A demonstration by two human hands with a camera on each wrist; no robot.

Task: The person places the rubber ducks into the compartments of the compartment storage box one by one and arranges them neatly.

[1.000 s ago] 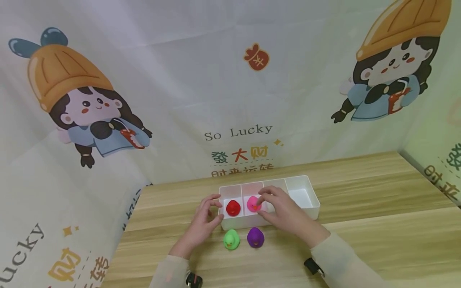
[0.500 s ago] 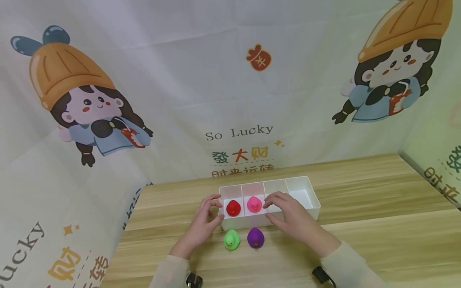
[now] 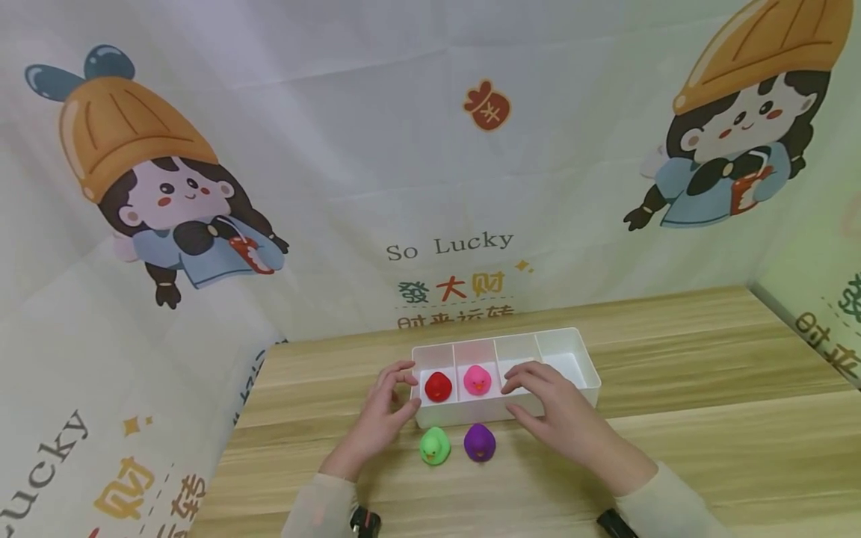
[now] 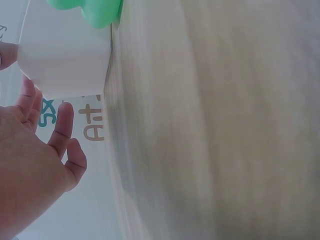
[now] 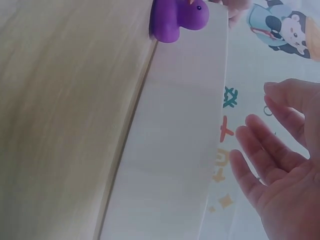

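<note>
A white box (image 3: 464, 413) with several compartments stands on the table; a red rubber duck (image 3: 439, 387) sits in its leftmost compartment. In the neighbouring one is a pink rubber duck (image 3: 477, 380). My left hand (image 3: 379, 418) rests its thumb and fingertips at the box's left end, the fingers loosely bent. Over the box's right part hovers my right hand (image 3: 568, 418), thumb and fingers spread with nothing between them. Before the box lie a green rubber duck (image 3: 435, 446) and a purple rubber duck (image 3: 480, 442), the latter also in the right wrist view.
The wooden table (image 3: 706, 373) extends to both sides of the box. A white printed cloth (image 3: 350, 202) with cartoon figures and lettering hangs behind and at the sides. Dark wrist devices sit by both sleeves.
My right hand has let go of the pink duck, leaving it in its compartment, and drawn away to the right. The left hand stays at the box's end.
</note>
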